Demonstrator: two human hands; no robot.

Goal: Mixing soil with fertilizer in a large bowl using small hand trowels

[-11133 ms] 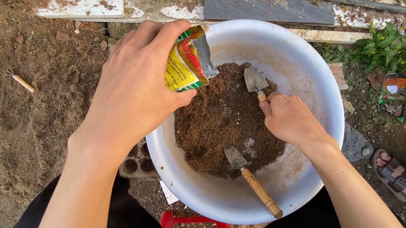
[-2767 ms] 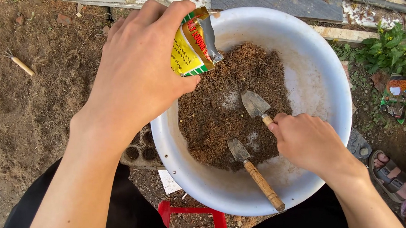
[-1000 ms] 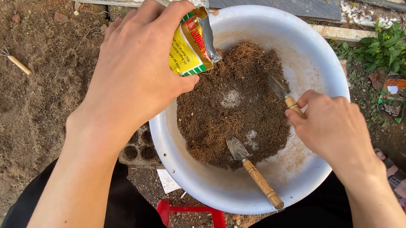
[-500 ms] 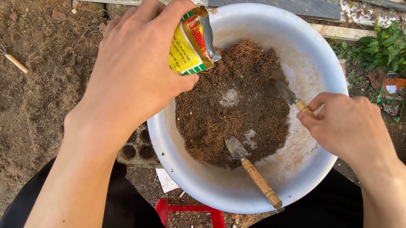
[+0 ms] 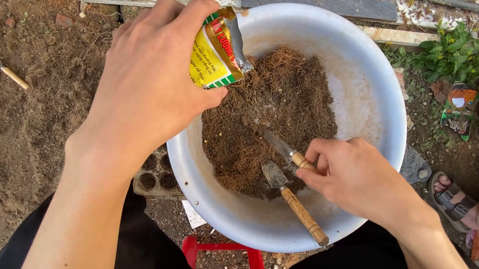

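Observation:
A big white basin [image 5: 381, 92] holds a heap of brown fibrous soil [image 5: 275, 109]. My left hand [image 5: 150, 87] grips an opened yellow and green foil packet [image 5: 216, 50], tilted with its torn mouth over the basin's left side. My right hand [image 5: 356, 180] holds a small trowel [image 5: 282, 147] by its wooden handle, the metal blade dug into the soil near the front of the heap. A second small trowel [image 5: 295, 204] lies loose in the basin, its blade in the soil and its wooden handle resting toward the front rim.
The basin sits on a red stool [image 5: 228, 258] over bare earth. A small hand rake [image 5: 8, 75] lies on the dirt at left. A brick with holes [image 5: 154, 176] is beside the basin. Packets [image 5: 458, 109] and a green plant [image 5: 458, 50] are at right, and a sandalled foot [image 5: 455, 197].
My right hand has drawn its trowel from the right side of the heap down to the front, beside the loose trowel. The white patch on the soil has been mixed in. The packet stays tilted.

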